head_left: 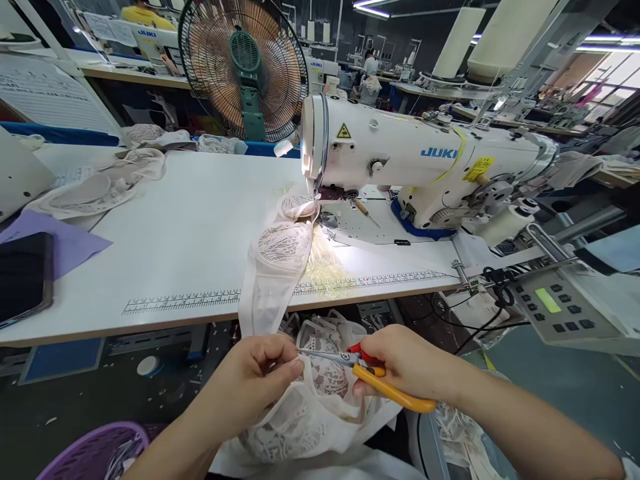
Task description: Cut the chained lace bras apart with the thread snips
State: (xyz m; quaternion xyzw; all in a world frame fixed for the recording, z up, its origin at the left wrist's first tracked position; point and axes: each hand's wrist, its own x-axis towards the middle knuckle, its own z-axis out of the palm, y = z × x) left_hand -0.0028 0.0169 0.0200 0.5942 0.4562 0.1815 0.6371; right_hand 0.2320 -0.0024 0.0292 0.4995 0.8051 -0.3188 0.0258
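Your left hand (265, 373) has its thumb and forefinger closed in a pinch, apparently on the white lace garment (295, 423) over your lap; whether a thread or the fabric's edge lies between them, you cannot tell from this view. Your right hand (395, 363) is wrapped around the handles of the scissors (373, 381), whose blades lie nearly together and point left, the tips just beside your left fingertips. With steel this near skin, your best guard is to keep the left fingertips behind the line of any cut. Hold what you pinch lightly taut and lifted from the lace, so that the blades meet only that. Work with the tips, in small closings, since open lace would likely snag easily. Mind also the joined lace pieces (284, 250), which run from the needle end of the sewing machine (390, 143) across the table (190, 220) and over its front edge near your left hand; a sharp tug there could drag them.
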